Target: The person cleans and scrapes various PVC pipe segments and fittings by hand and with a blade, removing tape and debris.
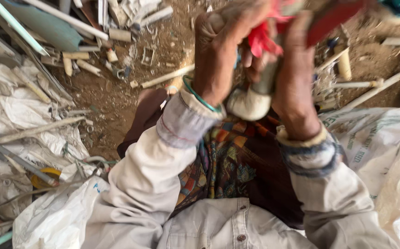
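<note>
Both hands raised over lap, above the dirt floor (pixel 117 97). Left hand (pixel 218 50) and right hand (pixel 294 74) clenched around white pipe fitting (pixel 248 103); red scrap (pixel 262 39) between them. Step judged: working the fitting apart. Next needs firm counter-grip, steady twist.

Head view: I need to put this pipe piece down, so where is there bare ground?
Bare dirt lies between the white sacks on the left and the left hand. The pipe scraps crowd the top left, and more pipes lie beyond the right hand.
</note>
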